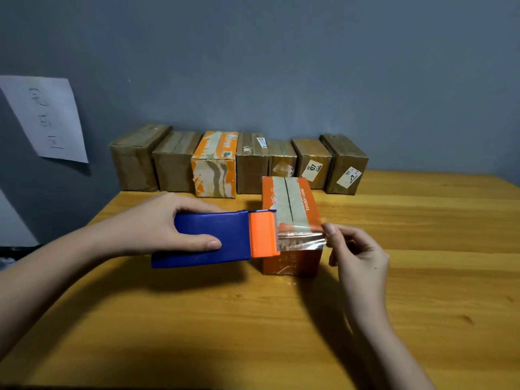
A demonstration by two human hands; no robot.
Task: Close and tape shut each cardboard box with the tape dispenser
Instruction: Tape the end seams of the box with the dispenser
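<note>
Tape pulled across the front of one orange box on a wooden table.

Left hand (166,226) grips the tape dispenser (213,237), thumb on top, fingers curled behind; the body is smooth blue plastic, boxy, with an orange plastic head. The roll inside is hidden. Right hand (357,249) pinches the free end of the tape (301,237) between thumb and fingertips; the strip is clear, glossy and wrinkled, stretched from the dispenser head across the near top edge of the orange box (292,220). Box: cardboard, rectangular, flaps shut with the centre seam visible; print on the front is blurred behind the tape. Seven more boxes (239,161) stand in one row against the grey wall: six brown, one orange, with worn, taped surfaces. Table (253,319): yellow wood, grained. One paper sheet (45,116) on the wall, cut off at left, writing unreadable.
</note>
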